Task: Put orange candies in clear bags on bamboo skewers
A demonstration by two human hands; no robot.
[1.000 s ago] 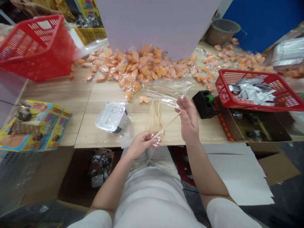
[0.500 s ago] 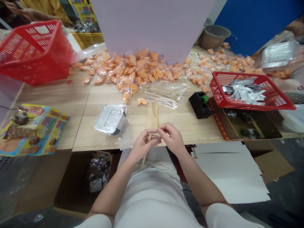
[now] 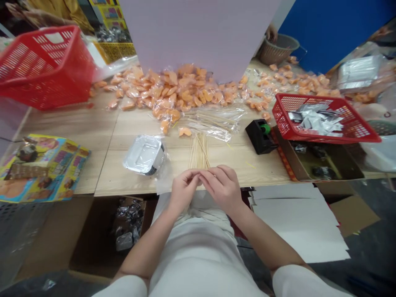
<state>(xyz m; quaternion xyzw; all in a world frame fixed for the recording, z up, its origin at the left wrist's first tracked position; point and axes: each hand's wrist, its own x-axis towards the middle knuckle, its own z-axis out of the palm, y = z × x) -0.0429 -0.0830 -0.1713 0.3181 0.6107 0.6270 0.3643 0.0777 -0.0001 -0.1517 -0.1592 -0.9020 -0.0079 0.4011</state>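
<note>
A bundle of thin bamboo skewers lies loose on the table, pointing away from me. At its near end my left hand is closed around a few skewers, mostly hidden by the fingers, their lower ends faintly showing below the palm. My right hand is closed too, its fingertips meeting those of the left; whatever they pinch is hidden. Beyond the bundle are clear-bagged skewers and a single orange piece. Foil trays in plastic sit to the left.
Many wrapped orange pieces are heaped along a pale partition. A black tape dispenser and a red basket of silver packets are right; a large red basket and printed bags left. Another person's hand reaches into a bucket.
My right hand has turned over and moved left, its fingers closing against my left fingertips. The left hand has curled more tightly. Another person's hand has appeared at the bucket.
</note>
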